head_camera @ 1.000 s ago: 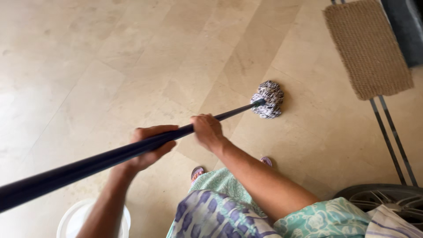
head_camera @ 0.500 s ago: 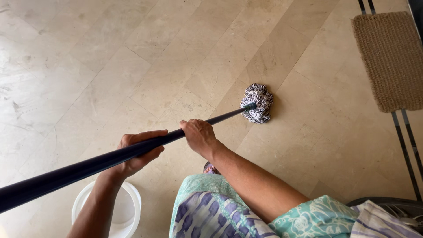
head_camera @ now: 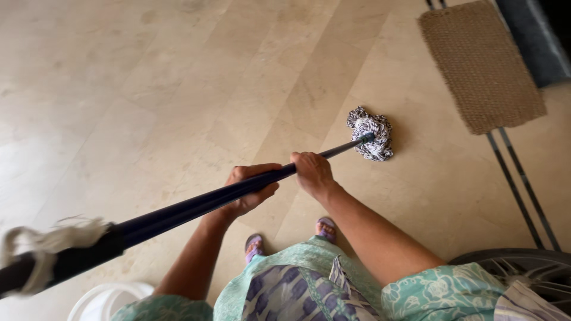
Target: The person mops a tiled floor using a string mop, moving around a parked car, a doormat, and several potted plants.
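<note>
Cord (head_camera: pixel 41 241), pale and frayed, wraps the near end of the dark, smooth pole (head_camera: pixel 196 205), above a white bucket (head_camera: pixel 98 297) at the bottom edge. Left hand (head_camera: pixel 250 187) curls fully around the pole, palm up, arm extended; right hand (head_camera: pixel 312 172) clamps it from above just ahead, wrist bent. Further right, the black-and-white stringy mop head (head_camera: pixel 372 134) rests bunched on glossy beige tiles (head_camera: pixel 148 89), near a coarse woven mat (head_camera: pixel 479 65).

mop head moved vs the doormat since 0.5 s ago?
Yes. The mop head now lies nearer the doormat, with less bare floor between them than before.
</note>
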